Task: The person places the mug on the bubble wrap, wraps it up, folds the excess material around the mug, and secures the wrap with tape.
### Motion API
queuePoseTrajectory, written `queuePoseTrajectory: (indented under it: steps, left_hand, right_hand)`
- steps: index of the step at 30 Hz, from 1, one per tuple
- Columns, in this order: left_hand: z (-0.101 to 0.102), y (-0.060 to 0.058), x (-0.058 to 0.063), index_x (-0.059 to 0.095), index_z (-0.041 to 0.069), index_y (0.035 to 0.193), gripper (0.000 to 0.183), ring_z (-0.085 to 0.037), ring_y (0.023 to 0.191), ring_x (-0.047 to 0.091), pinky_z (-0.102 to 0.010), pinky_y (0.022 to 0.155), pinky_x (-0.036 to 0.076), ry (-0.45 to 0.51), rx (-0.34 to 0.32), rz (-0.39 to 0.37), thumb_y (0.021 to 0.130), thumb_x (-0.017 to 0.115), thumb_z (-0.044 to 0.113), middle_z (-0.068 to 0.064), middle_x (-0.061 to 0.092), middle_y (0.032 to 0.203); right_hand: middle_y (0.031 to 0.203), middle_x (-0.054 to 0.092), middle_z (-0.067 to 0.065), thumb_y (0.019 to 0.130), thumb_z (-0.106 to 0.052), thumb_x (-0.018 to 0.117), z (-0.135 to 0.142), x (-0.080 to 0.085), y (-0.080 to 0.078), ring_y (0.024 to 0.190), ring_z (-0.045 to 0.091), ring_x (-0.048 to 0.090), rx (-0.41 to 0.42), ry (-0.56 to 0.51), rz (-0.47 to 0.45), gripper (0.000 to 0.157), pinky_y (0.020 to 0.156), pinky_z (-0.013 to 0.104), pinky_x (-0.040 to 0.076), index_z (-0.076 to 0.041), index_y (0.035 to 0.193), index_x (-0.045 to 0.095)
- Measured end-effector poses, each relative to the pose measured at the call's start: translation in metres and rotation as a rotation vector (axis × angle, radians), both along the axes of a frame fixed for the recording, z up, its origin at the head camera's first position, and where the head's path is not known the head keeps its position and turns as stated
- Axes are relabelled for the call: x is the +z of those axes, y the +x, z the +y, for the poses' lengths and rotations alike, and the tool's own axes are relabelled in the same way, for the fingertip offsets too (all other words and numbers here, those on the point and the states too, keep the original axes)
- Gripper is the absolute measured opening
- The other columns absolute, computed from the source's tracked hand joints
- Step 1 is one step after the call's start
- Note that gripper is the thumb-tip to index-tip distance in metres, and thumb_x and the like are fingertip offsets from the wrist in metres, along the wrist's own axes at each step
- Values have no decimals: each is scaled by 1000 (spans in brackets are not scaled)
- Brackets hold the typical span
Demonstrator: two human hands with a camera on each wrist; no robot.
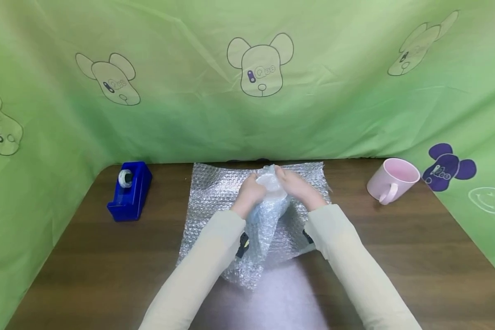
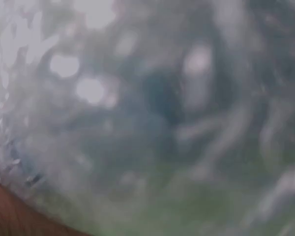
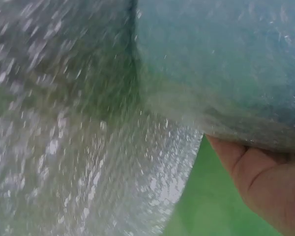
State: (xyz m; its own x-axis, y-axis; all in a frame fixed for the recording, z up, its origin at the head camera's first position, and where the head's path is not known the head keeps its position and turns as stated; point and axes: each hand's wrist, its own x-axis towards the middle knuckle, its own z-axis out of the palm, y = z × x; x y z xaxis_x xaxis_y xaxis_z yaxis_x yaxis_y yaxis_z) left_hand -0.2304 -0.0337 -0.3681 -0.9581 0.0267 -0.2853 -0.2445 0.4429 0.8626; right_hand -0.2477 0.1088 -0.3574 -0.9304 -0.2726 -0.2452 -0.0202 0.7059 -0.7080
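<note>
A sheet of bubble wrap (image 1: 212, 197) lies on the table, part of it folded up around a light-blue object (image 3: 211, 54) whose kind the wrap hides. My left hand (image 1: 249, 193) grips the wrap at the upper left of this bundle, fingers curled over it. On the other side, my right hand (image 1: 297, 185) holds the bundle's upper right. In the right wrist view that hand (image 3: 270, 179) has its fingers under the wrapped blue object. Blurred wrap fills the left wrist view, so the left fingertips are hidden there. A loose flap hangs towards me.
A blue tape dispenser (image 1: 132, 190) with a roll of clear tape (image 1: 125, 178) stands at the left on the brown wooden table (image 1: 86, 261). At the right stands a pink mug (image 1: 392, 181), handle towards me. Green printed cloth (image 1: 181, 119) encloses the back and sides.
</note>
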Motion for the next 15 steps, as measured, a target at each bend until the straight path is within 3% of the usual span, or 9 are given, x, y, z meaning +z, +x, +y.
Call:
queuePoseTrajectory:
  steps: [7,11,15]
  left_hand:
    - [-5,3,7,38,3,143,65,-38,124,50,-46,104,45,-9,8,-5,83,65,8,-21,48,141]
    - [-10,6,16,37,1,142,60,-37,125,49,-45,105,43,-45,-30,-9,89,60,18,-22,47,141]
    - [-22,12,27,32,-2,144,62,-37,130,45,-45,109,40,-76,-112,-25,92,52,26,-25,41,145]
  right_hand:
    - [152,31,22,105,-41,9,-9,0,-1,142,41,28,-16,163,95,65,119,50,21,3,145,32]
    - [151,34,22,105,-39,10,-12,1,1,140,41,31,-33,219,127,63,119,48,23,5,143,35]
    - [149,37,23,105,-39,10,-12,3,4,139,41,34,-51,226,125,64,118,49,24,6,141,38]
